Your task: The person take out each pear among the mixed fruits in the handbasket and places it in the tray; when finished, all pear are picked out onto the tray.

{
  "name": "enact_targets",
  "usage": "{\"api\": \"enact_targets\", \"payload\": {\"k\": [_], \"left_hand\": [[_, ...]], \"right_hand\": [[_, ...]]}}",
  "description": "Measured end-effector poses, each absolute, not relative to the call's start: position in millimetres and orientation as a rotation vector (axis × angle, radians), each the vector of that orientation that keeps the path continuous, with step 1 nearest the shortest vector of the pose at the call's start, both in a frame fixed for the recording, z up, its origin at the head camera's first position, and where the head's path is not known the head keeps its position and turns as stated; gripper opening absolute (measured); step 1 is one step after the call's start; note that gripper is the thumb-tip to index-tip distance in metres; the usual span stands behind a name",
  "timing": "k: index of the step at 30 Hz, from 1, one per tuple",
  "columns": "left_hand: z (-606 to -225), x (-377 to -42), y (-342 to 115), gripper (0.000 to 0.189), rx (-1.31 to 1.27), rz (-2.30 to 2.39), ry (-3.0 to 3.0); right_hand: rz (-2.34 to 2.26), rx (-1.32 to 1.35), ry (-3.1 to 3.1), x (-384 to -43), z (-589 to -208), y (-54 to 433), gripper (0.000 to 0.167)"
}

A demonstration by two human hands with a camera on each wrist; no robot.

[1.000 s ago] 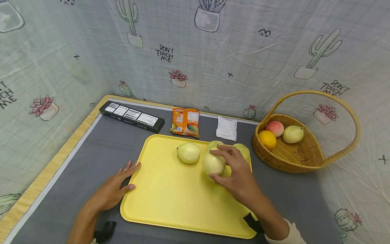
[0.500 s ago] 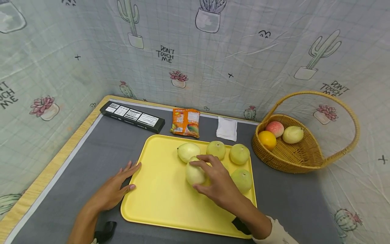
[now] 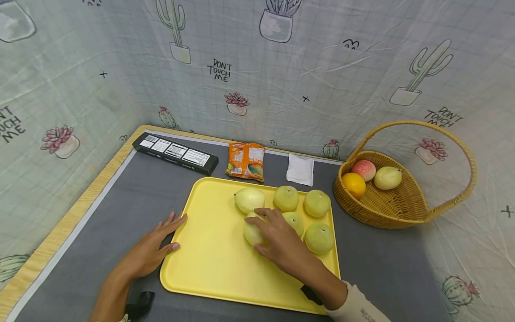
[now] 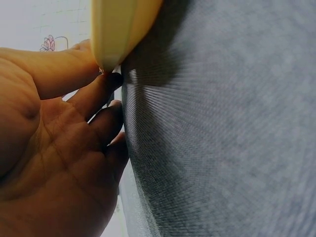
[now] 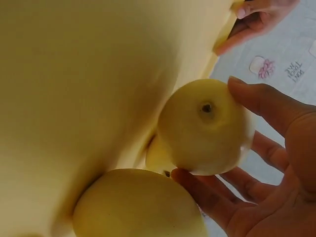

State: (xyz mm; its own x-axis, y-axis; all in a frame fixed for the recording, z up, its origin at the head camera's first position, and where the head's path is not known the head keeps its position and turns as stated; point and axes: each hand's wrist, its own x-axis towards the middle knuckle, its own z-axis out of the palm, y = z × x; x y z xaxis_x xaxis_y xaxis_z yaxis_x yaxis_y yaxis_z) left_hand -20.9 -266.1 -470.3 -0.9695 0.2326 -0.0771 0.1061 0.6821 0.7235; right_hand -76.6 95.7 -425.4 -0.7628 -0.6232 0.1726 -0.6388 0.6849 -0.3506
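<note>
On the yellow tray (image 3: 209, 255), my right hand (image 3: 279, 243) grips a pale yellow pear (image 3: 251, 233), low over the tray, thumb on one side and fingers on the other. The right wrist view shows the dark blossom end of this pear (image 5: 197, 133). Just behind it lies another pear (image 3: 249, 199), its stem tip to the left. Several round yellow-green fruits (image 3: 319, 238) sit to the right, one partly hidden by my hand. My left hand (image 3: 150, 250) rests at the tray's left edge, fingers extended, thumb and index fingertip touching the rim.
A wicker basket (image 3: 386, 210) with a tall handle holds a peach (image 3: 364, 170), an orange (image 3: 354, 184) and a pear (image 3: 387, 178) at the right. Behind the tray lie a long black box (image 3: 175, 153), an orange snack packet (image 3: 246, 161) and a white packet (image 3: 300, 169).
My right hand has carried the pear leftward and down, beside the other pear, uncovering the round fruits on the right. The left hand stays at the tray edge.
</note>
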Motion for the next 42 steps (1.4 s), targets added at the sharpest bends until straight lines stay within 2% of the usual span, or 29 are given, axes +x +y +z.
{"api": "enact_targets", "payload": {"k": [6, 26, 42], "left_hand": [[-470, -21, -266, 0.076, 0.268, 1.167, 2.723], [-473, -20, -267, 0.075, 0.318, 1.16, 2.76], [-475, -20, -268, 0.076, 0.33, 1.169, 2.758]], "right_hand": [[0.479, 1.079, -2.849, -78, -429, 94, 0.07], [0.593, 1.098, -2.839, -73, -423, 103, 0.07], [0.727, 0.964, -2.725, -85, -392, 126, 0.068]]}}
